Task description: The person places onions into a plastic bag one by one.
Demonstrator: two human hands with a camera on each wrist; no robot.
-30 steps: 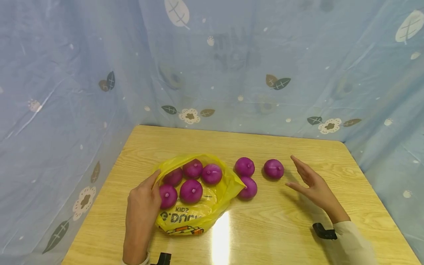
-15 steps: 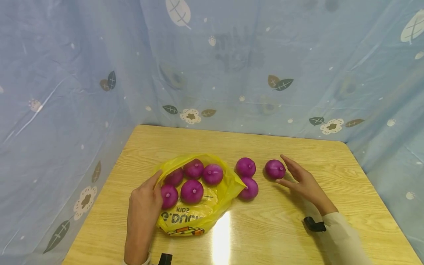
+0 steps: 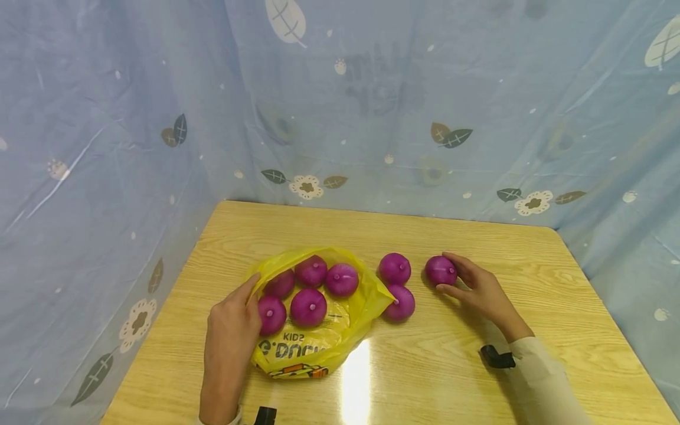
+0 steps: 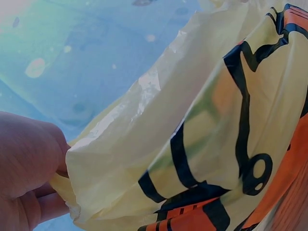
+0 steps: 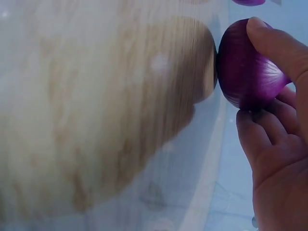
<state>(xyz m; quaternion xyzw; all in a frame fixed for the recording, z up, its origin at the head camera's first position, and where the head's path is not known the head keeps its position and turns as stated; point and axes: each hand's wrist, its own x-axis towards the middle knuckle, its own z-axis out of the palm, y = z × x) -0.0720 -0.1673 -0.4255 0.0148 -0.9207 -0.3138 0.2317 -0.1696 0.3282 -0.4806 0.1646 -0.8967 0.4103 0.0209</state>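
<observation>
My left hand (image 3: 231,327) pinches the left rim of a yellow plastic bag (image 3: 332,348) that lies with its mouth spread. Several red onions (image 3: 308,307) sit inside the bag. The left wrist view shows the thin film of the bag (image 4: 144,168) between thumb and fingers. Farther right, my right hand (image 3: 480,292) grips a single red onion (image 3: 440,271) on the table. In the right wrist view the thumb lies on one side of this onion (image 5: 245,67) and the fingers on the other.
Two more red onions (image 3: 395,269) lie between the bag and the gripped onion, the nearer one touching the bag's right corner. The wooden table (image 3: 425,372) ends at a blue patterned curtain (image 3: 372,118) behind and at the sides.
My right hand has moved left to the single onion and its thumb and fingers have closed round it. The left hand stays at the bag's rim.
</observation>
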